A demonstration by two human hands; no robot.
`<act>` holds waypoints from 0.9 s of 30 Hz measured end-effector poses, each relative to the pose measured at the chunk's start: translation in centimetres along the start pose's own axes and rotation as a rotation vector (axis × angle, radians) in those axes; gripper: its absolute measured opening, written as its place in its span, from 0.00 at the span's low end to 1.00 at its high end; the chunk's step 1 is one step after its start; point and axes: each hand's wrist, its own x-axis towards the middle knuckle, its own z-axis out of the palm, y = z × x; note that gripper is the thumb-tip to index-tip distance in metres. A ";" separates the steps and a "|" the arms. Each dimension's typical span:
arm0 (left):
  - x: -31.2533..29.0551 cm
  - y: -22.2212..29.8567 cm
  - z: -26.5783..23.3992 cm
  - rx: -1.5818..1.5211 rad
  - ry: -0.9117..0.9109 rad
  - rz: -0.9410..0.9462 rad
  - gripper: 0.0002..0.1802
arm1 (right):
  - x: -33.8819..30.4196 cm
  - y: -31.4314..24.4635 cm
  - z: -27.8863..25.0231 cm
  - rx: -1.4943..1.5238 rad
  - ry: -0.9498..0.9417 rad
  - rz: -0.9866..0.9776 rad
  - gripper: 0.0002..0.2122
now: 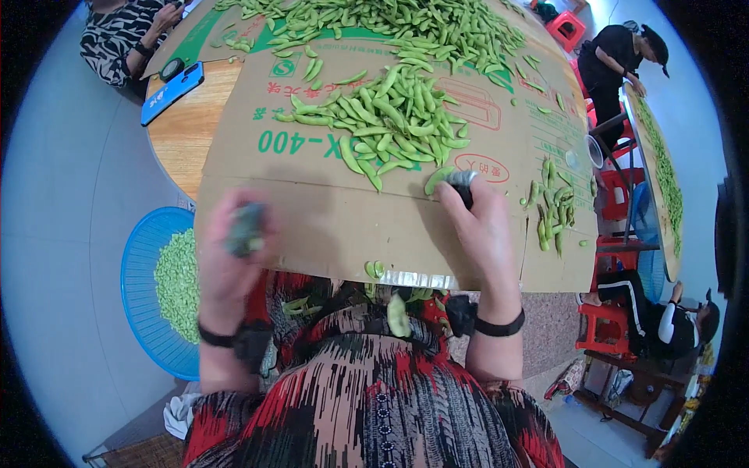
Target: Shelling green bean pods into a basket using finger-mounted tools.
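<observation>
My right hand (481,222) is closed over the cardboard, with a green soybean pod (439,181) at its thumb tip. A dark and silvery covering (462,186) shows at its fingers. My left hand (234,242) is smeared by motion near the cardboard's left edge, above the tub's right side. Something dark green (247,226) is on or in its fingers; I cannot make out which. A pile of pods (390,117) lies just beyond my hands. Two loose green beans (374,269) sit at the near edge. A pale green pod (399,316) shows over my lap.
Flattened cardboard (312,210) covers a wooden table (183,144). A larger pod heap (413,31) is at the back; browner pods (555,207) lie right. A blue tub (136,288) of shelled beans stands left. A phone (173,93) lies far left. Other people sit and stand around.
</observation>
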 end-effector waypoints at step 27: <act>4.1 -7.0 6.9 0.066 -0.342 -0.013 0.09 | -3.0 -3.4 1.5 1.098 -0.518 0.412 0.08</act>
